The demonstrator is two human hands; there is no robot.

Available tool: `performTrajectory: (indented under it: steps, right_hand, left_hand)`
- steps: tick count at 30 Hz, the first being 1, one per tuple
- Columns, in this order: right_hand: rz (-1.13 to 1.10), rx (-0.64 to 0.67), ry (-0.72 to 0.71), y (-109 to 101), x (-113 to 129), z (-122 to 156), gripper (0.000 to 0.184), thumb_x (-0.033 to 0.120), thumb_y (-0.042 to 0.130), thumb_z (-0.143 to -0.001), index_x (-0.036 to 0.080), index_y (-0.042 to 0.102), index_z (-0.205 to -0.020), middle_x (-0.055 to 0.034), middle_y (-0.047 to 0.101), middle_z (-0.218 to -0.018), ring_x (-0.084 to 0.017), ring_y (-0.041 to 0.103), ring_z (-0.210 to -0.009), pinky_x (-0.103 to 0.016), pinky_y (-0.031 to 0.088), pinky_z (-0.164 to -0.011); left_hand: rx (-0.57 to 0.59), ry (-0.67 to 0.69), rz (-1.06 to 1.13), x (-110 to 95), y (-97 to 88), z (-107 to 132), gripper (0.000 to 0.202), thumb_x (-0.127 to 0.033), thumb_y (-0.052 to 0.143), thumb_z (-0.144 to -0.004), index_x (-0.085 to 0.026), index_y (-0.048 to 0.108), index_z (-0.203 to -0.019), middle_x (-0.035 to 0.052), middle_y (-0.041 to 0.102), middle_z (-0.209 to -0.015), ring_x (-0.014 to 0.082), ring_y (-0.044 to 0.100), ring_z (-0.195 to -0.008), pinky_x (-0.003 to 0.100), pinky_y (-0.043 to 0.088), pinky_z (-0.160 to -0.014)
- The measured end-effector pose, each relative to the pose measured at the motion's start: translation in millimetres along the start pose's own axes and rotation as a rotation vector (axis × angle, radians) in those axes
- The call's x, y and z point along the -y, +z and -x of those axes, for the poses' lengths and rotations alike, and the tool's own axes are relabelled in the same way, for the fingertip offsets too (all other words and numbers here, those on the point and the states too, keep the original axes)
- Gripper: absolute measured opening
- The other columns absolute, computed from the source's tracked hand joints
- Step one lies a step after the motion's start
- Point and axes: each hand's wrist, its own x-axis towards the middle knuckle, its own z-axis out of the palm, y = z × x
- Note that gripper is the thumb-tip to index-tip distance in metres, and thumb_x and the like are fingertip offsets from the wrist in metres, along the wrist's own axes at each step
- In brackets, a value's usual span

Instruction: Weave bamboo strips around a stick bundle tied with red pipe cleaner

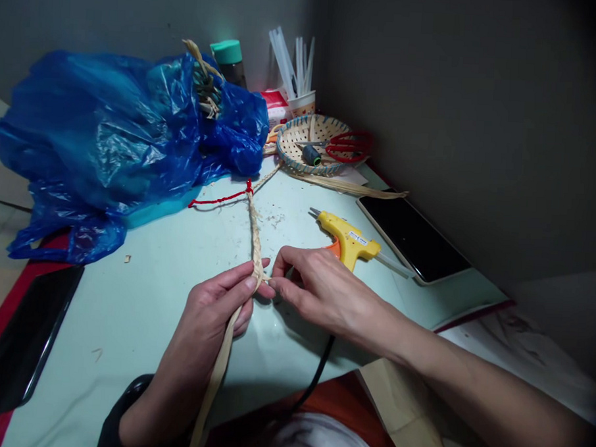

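A pale braid of flat straw-like strips (256, 238) runs down the middle of the table, its far end tied with red yarn (220, 200). My left hand (220, 299) pinches the near end of the braid between thumb and fingers. From there one long loose strip (217, 371) hangs toward my lap. At the braid's right side, my right hand (310, 283) has thumb and forefinger closed on a short strand coming out of it. Just beyond my right hand lies a yellow glue gun (349, 237), partly hidden by it.
A blue plastic bag (124, 130) fills the back left. Behind sit a woven basket (294, 154) with red-handled scissors (349, 147), a cup (302, 104) of glue sticks and a teal-lidded jar (227, 52). Phones lie at right (416, 235) and left (26, 337). A black cord (318, 376) crosses the front edge.
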Motion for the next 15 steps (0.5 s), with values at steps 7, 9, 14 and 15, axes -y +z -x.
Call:
performTrajectory:
  steps: [7, 9, 14, 15]
  right_hand:
    - [-0.030, 0.022, -0.025, -0.5, 0.1, -3.8, 0.020, 0.031, 0.046, -0.090, 0.016, 0.055, -0.081, -0.0019, 0.058, -0.070, -0.012, 0.048, -0.063, -0.025, 0.033, -0.062]
    - [-0.081, 0.051, -0.021, -1.6, 0.6, -4.8, 0.018, 0.030, 0.047, -0.089, 0.016, 0.055, -0.080, -0.0018, 0.058, -0.070, -0.012, 0.048, -0.062, -0.024, 0.034, -0.060]
    - [-0.240, 0.115, -0.002, 0.1, -0.4, -10.3, 0.013, 0.024, 0.046, -0.088, 0.016, 0.056, -0.089, -0.0001, 0.061, -0.070, -0.010, 0.048, -0.058, -0.022, 0.032, -0.053]
    - [-0.243, 0.117, -0.008, 0.9, -0.7, -11.6, 0.013, 0.023, 0.047, -0.087, 0.016, 0.057, -0.089, 0.0005, 0.060, -0.069, -0.009, 0.048, -0.057, -0.021, 0.031, -0.053]
  left_hand:
    - [-0.050, 0.048, -0.019, 1.0, 2.8, 3.6, 0.042, -0.029, 0.067, -0.078, -0.015, 0.064, -0.117, -0.0036, 0.047, -0.053, 0.0052, 0.033, -0.045, 0.017, 0.023, -0.042]
    - [-0.067, 0.071, -0.044, 2.7, 2.6, 3.9, 0.043, -0.029, 0.068, -0.077, -0.015, 0.064, -0.117, -0.0024, 0.050, -0.055, 0.0053, 0.035, -0.046, 0.018, 0.024, -0.043]
    - [-0.108, 0.103, -0.068, 4.5, 4.6, 5.8, 0.047, -0.030, 0.070, -0.074, -0.012, 0.062, -0.117, -0.0006, 0.053, -0.060, 0.0066, 0.039, -0.050, 0.018, 0.027, -0.044]
    - [-0.102, 0.101, -0.064, 3.5, 5.5, 6.3, 0.049, -0.030, 0.068, -0.075, -0.012, 0.060, -0.120, 0.0000, 0.055, -0.062, 0.0066, 0.039, -0.049, 0.018, 0.027, -0.044]
